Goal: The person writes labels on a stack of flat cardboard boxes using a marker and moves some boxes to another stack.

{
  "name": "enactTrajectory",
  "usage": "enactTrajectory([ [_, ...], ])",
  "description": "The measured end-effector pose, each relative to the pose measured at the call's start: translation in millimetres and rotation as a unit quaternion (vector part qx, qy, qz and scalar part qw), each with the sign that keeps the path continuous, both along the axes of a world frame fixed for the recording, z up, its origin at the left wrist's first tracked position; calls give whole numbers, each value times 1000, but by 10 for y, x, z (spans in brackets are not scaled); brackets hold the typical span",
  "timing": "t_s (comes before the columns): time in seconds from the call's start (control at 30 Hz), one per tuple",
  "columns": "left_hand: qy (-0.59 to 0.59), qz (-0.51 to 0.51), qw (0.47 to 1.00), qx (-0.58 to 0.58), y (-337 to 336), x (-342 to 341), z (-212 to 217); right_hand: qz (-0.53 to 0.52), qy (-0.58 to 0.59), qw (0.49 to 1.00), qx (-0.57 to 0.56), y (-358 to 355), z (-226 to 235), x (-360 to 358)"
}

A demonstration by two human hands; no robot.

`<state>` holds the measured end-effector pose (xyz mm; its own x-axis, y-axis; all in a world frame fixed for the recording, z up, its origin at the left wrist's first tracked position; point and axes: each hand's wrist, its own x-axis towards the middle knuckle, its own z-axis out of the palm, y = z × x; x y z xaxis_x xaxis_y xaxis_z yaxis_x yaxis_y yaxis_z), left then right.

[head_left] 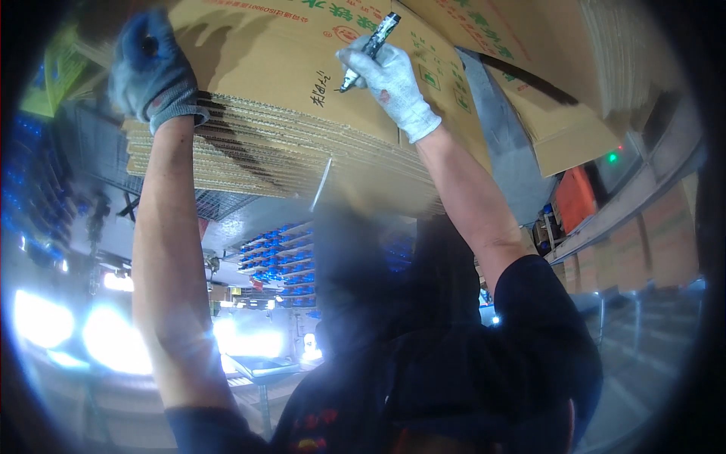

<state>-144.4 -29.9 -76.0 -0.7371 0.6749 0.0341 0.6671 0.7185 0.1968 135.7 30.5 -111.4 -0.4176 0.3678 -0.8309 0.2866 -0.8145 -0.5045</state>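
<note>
My right hand (387, 79), in a pale knit glove, grips a black-and-white marker pen (372, 50) slanted with its tip down at the cardboard. Just left of the tip, dark handwritten strokes (321, 88) show on the top sheet of a stack of flat brown cartons (257, 68). That sheet also carries green and red print. Over the stack's left end is my left hand (153, 72), in a grey-blue glove, its fingers curled closed. A small dark spot shows among those fingers; what it is, I cannot make out.
More flattened cartons (560, 76) lie at the upper right beside a grey metal surface (491, 113). An orange-red object (575, 198) stands below them. Shelves with blue items (278, 261) and bright lights fill the left background.
</note>
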Motion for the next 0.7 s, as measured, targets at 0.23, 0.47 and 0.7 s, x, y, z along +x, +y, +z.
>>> enactTrajectory([
  [0.23,-2,3,1000,6,-7,-18,-36,-7,-17,1000,2,-29,-57,11],
  [0.47,6,10,995,96,13,67,-19,-46,4,998,31,34,78,89],
  [0.7,73,-54,980,176,-7,100,28,304,73,796,518,78,434,448],
])
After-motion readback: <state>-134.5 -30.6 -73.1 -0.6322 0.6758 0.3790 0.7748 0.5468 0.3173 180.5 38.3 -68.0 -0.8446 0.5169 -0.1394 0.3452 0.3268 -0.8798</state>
